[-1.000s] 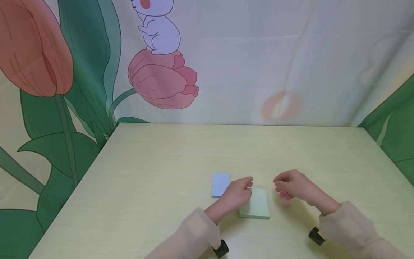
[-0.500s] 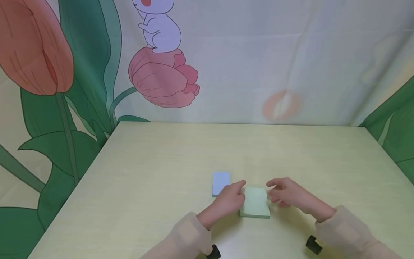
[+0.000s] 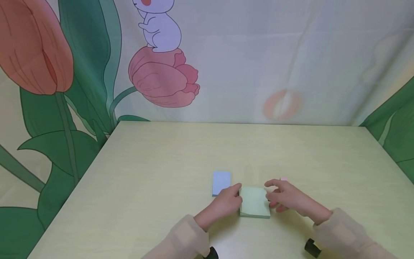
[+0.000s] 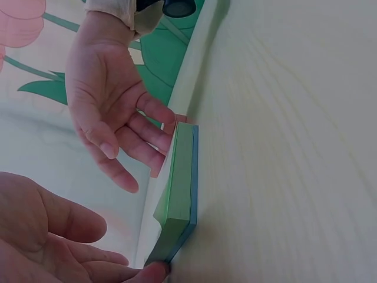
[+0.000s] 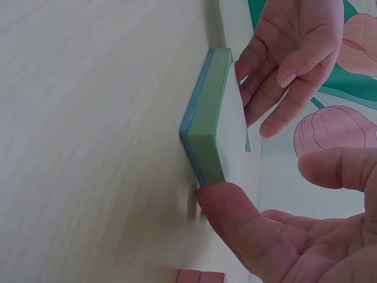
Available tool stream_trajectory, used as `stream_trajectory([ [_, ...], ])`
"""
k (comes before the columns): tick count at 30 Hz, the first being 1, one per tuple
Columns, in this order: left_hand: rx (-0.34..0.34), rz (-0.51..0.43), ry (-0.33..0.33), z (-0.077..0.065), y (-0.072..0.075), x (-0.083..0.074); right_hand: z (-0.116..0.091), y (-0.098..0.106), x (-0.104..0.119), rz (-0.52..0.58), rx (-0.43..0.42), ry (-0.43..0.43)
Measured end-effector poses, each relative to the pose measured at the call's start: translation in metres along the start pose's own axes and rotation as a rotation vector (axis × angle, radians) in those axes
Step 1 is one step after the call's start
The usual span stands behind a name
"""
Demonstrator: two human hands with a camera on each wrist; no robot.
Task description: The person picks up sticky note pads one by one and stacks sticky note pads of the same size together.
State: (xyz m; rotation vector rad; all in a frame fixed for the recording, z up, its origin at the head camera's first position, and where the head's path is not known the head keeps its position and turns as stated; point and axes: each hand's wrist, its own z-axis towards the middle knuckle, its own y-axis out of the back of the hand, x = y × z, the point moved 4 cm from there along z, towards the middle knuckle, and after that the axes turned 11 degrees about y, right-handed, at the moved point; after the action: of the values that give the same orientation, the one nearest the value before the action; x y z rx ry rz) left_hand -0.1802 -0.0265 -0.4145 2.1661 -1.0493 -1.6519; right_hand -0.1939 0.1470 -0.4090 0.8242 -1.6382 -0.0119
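A pale green pad of sticky notes (image 3: 254,203) lies on the table between my two hands. The wrist views show a thin blue layer (image 4: 194,177) under its green one, and a lifted corner on its top sheet. My left hand (image 3: 228,200) is at the pad's left side, a fingertip touching its edge in the left wrist view. At the right side is my right hand (image 3: 288,196), with a fingertip against the pad's edge in the right wrist view. Both hands have loosely bent fingers. Behind my left hand lies a smaller blue pad (image 3: 221,181), partly covered by it.
A small pink item (image 3: 283,178) shows behind my right hand; in the right wrist view it looks like a pink block with a seam (image 5: 200,276). The pale wooden table (image 3: 161,154) ends at a printed curtain (image 3: 233,72) at the back.
My left hand has moved left and slightly down, off the green pad to its left edge. My right hand has come in leftward to its right edge, and the pink item has come into view.
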Motion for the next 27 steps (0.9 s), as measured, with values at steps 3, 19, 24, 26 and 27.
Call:
stream_trajectory([
  [3,0.001,-0.013,0.001,0.0003,-0.0004,0.0004,0.0006,0.0,-0.0013,0.003,-0.008,-0.007],
  [19,-0.019,-0.006,-0.017,0.0009,-0.0028,0.0012,-0.0004,-0.0007,-0.0017,-0.001,-0.023,-0.013],
  [24,-0.015,0.0,-0.014,-0.0007,-0.0014,0.0027,-0.0033,0.0,0.0021,-0.031,-0.028,0.009],
  [26,-0.011,-0.001,-0.016,-0.0014,-0.0009,0.0036,-0.0043,0.001,0.0031,-0.04,-0.028,0.025],
  [27,-0.009,-0.001,-0.021,-0.0019,-0.0008,0.0042,-0.0047,0.0014,0.0034,-0.042,-0.032,0.026],
])
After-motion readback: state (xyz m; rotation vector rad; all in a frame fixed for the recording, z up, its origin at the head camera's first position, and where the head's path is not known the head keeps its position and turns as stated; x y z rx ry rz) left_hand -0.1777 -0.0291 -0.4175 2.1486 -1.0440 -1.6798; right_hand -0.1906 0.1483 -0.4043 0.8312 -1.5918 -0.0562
